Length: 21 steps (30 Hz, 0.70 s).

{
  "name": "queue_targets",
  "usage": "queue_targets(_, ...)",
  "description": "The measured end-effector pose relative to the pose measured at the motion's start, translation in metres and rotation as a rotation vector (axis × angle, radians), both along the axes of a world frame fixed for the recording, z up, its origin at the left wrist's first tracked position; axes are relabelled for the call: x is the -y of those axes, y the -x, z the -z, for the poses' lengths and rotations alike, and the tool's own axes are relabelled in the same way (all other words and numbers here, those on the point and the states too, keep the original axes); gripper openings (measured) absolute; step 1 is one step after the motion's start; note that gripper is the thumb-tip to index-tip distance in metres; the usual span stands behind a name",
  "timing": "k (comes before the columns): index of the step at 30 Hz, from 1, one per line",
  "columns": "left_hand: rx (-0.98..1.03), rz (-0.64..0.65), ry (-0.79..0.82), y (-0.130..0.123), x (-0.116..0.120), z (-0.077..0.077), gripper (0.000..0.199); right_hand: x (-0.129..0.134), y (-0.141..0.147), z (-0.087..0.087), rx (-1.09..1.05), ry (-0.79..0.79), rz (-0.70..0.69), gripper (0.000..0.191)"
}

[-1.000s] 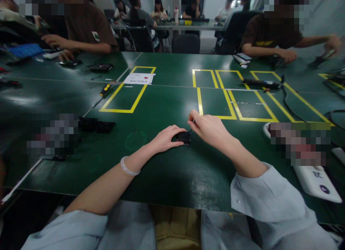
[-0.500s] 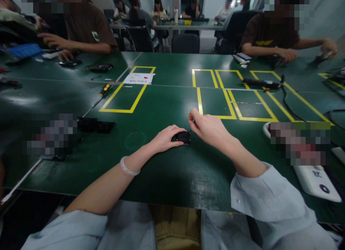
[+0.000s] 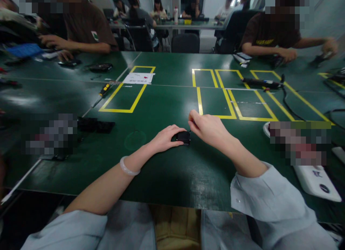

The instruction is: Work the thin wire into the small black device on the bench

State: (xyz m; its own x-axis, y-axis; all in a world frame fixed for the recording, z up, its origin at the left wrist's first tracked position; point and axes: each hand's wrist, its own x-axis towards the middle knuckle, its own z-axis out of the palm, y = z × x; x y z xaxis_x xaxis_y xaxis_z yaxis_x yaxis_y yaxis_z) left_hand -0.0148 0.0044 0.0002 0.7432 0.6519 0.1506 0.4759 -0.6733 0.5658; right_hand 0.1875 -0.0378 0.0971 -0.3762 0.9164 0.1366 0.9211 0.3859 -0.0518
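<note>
On the green table [image 3: 161, 178], a small black box-shaped part [image 3: 184, 137] sits in front of me. My left hand [image 3: 166, 138] holds it from the left, fingers over its far edge and thumb along its near side. My right hand [image 3: 206, 124] is closed in a pinch just beyond the part's right end. A thin dark piece shows below those fingertips, close to the part's corner; what it belongs to is hidden by the fingers.
Yellow tape outlines [image 3: 215, 117] mark the table ahead. A yellow-and-black screwdriver [image 3: 104, 90] and a paper label [image 3: 138, 78] lie left. Black parts [image 3: 105, 126] are at the near left, a white device [image 3: 316, 181] at the right. A black corded tool [image 3: 261, 83] lies farther off. Co-workers sit opposite.
Both of my hands and the black part hold almost the same position, with only a very slight shift at the right fingertips.
</note>
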Motion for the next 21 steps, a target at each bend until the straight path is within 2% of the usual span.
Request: queue_targets(21,-0.003,0.001,-0.011,0.0000,0.0006,-0.0006,0.043,-0.0006,0.0006,0.0020,-0.032,0.001,-0.009,0.025)
